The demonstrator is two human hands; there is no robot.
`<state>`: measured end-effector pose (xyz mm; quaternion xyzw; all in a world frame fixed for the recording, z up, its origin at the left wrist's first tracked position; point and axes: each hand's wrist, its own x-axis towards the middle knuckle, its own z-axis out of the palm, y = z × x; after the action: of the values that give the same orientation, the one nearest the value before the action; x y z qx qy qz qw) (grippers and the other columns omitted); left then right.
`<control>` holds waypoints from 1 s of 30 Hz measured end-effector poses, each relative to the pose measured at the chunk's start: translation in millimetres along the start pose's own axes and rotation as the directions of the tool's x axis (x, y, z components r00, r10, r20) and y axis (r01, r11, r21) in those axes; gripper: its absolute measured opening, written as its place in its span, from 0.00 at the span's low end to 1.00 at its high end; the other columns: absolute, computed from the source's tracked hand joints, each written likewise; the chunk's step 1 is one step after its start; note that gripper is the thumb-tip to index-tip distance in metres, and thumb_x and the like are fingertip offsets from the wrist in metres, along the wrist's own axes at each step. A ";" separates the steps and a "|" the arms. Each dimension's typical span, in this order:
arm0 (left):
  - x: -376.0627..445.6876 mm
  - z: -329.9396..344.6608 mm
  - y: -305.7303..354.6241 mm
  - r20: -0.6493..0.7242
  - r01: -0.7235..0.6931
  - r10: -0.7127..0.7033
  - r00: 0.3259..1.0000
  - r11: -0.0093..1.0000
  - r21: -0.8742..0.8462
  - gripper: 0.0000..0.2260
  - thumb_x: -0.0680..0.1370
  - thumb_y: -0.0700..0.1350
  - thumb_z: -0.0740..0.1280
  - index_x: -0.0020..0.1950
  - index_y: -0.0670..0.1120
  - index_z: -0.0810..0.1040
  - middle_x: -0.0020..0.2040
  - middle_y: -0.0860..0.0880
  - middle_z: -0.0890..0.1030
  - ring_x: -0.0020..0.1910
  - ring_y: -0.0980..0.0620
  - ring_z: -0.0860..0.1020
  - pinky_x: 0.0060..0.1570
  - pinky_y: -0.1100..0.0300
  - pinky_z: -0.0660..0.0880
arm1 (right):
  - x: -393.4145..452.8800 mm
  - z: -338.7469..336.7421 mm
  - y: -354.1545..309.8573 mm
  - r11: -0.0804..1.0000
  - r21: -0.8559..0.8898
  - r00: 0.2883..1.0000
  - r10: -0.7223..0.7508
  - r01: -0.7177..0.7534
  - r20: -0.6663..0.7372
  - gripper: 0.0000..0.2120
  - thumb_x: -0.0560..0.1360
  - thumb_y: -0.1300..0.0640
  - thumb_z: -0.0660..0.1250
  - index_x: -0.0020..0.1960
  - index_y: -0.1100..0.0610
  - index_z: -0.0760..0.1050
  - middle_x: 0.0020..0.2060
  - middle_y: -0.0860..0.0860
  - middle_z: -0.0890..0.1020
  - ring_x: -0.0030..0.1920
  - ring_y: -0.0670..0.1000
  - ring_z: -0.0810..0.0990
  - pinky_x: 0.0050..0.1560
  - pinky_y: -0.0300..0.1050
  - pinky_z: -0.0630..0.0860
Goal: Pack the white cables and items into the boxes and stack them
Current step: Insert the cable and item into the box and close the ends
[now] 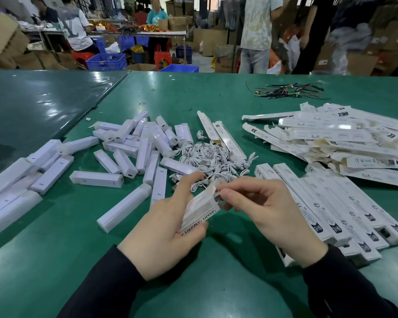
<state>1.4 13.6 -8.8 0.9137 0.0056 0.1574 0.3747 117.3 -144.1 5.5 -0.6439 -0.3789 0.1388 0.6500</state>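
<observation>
Holding: your left hand (168,228) grips a long white box (199,212) by its lower length, thumb on the printed face, fingers curled round behind.
Open end: it points up and away from you, toward the cable pile; the long axis runs from your left palm up and to the right.
Right hand: your right hand (269,210) sits just beside the open end, thumb and forefinger pinched narrow on the end flap (213,188); the other fingers are loosely curled.
Cable: one white cable (199,185) shows at the mouth of the box, touching the flap; how much is inside, you cannot tell.
Nearer hand: the right, already at the flap. Judged step: tucking the cable in and closing the end.
Cable pile: loose white cables (213,157) lie just beyond your fingers.
White items: plastic bars (133,154) are scattered to the left of the pile.
Packed boxes: a row (336,210) lies flat, side by side, to your right, not yet stacked high.
Flat cartons: unfolded boxes (336,138) are heaped at far right.
Surface: green counter (193,281), glossy, with small scraps.
Room: a workshop with cardboard cartons, blue crates and other people beyond the counter.
</observation>
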 end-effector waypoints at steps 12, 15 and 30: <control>-1.3 6.7 0.0 0.070 0.148 -0.132 0.989 0.914 -0.377 0.27 0.72 0.48 0.69 0.68 0.61 0.63 0.35 0.54 0.76 0.33 0.56 0.72 0.36 0.61 0.71 | 0.8 -6.0 0.2 0.998 -0.042 0.999 0.049 -0.049 0.002 0.04 0.70 0.65 0.74 0.40 0.57 0.86 0.35 0.50 0.85 0.36 0.43 0.81 0.39 0.32 0.73; -2.9 12.7 4.7 0.103 0.187 -0.157 0.982 0.862 -0.472 0.24 0.73 0.47 0.68 0.66 0.59 0.66 0.33 0.57 0.75 0.31 0.56 0.70 0.33 0.64 0.69 | -0.5 -1.5 4.5 0.989 -0.137 0.998 0.056 -0.056 -0.004 0.03 0.72 0.61 0.74 0.42 0.56 0.86 0.39 0.49 0.83 0.40 0.50 0.80 0.40 0.39 0.71; 0.3 16.8 19.7 0.249 0.340 -0.251 0.936 0.444 -0.829 0.21 0.78 0.45 0.67 0.70 0.48 0.68 0.39 0.41 0.80 0.28 0.44 0.76 0.20 0.61 0.73 | -2.9 3.1 3.5 0.966 -0.256 0.999 0.031 -0.032 -0.009 0.07 0.76 0.58 0.70 0.41 0.50 0.84 0.35 0.47 0.85 0.37 0.48 0.81 0.43 0.43 0.77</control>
<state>4.4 -12.0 -6.5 0.5950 0.0685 0.0303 0.8002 114.4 -143.3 1.0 -0.7288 -0.3819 0.0974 0.5599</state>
